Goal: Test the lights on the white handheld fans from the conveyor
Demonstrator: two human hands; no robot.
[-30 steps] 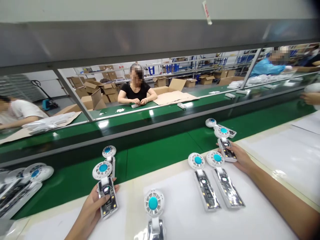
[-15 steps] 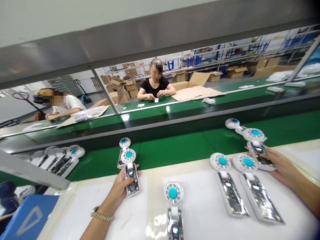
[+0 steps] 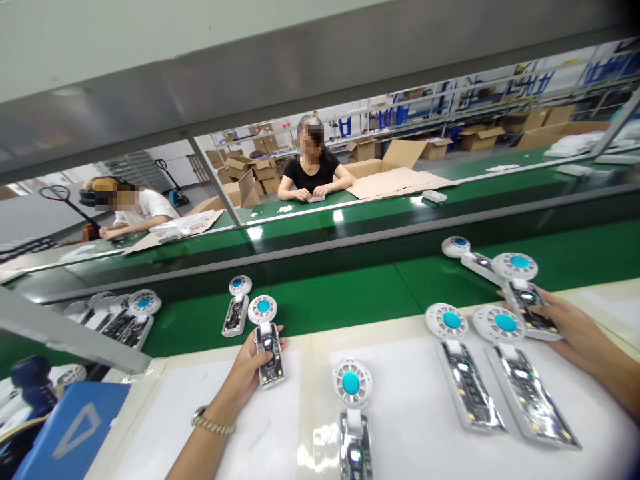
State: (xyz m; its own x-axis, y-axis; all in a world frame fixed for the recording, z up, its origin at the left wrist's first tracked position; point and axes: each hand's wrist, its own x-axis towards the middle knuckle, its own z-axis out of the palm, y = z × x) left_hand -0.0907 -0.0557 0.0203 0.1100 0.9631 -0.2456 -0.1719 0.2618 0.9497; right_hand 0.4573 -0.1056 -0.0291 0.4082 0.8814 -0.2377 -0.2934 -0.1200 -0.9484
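My left hand (image 3: 248, 368) grips a small handheld fan (image 3: 270, 355) with a round white head, a teal centre and an exposed circuit board in its handle. The thumb presses on the board. Over at the right, my right hand (image 3: 563, 320) holds a similar fan (image 3: 531, 308) by its handle, fingers partly hidden behind it. Below it two more fans, a nearer one (image 3: 473, 387) and a rightmost one (image 3: 537, 397), lie side by side on the white work surface (image 3: 410, 427). Another fan (image 3: 353, 383) lies between my hands, its lower end cut off by the frame.
On the green conveyor belt (image 3: 340, 290) lie one fan (image 3: 235, 315) beyond my left hand, another (image 3: 480, 265) near my right, and a row of several (image 3: 137, 327) at left. A slanted metal post (image 3: 95, 337) and blue stool (image 3: 85, 427) stand left. Two people sit across.
The fan on the belt beyond my left hand has shifted left, apart from the held one. The belt fan near my right hand has also slid left. Both hands keep their fans.
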